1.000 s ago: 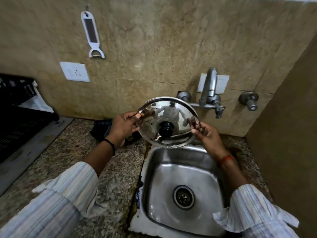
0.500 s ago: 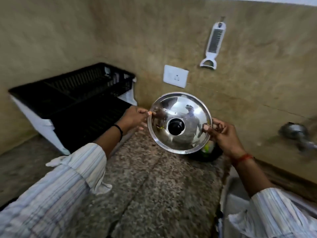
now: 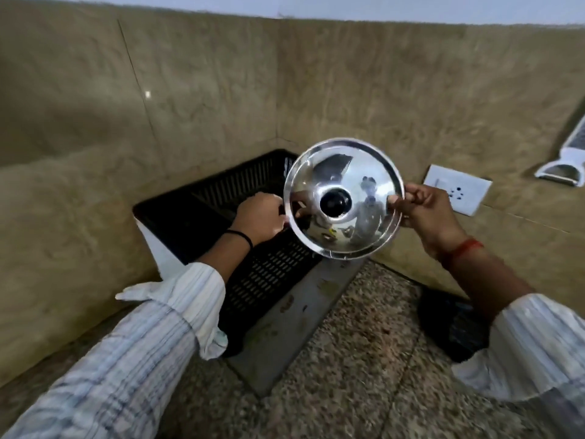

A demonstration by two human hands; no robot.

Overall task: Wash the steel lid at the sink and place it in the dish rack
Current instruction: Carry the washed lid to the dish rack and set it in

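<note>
Steel lid [image 3: 343, 198] sits mid-frame, slightly right of centre, held upright in the air w/ its domed top facing the camera; black knob [image 3: 335, 202] at its centre, blurry reflections across the polished surface. Left hand [image 3: 261, 217] pinches the lid's left rim, fingers closed on the edge; right hand [image 3: 424, 213] grips the right rim, thumb on the front face, other fingers curled behind. Lid is off the counter, in front of and above the near-right end of the black dish rack [image 3: 221, 223], which fills the centre-left of the frame in the wall corner, on a white base. Rack's slatted floor shows below the left wrist. Speckled granite counter [image 3: 364, 359] takes the lower centre/right. White wall socket [image 3: 457, 190] at mid-right, just right of the right hand; white peeler [image 3: 566, 156] hangs at the far right edge, partly cut off. Dark item [image 3: 449, 324] on the counter at lower right, under the right forearm, can't tell what it is. Both striped sleeves enter from the bottom corners.
</note>
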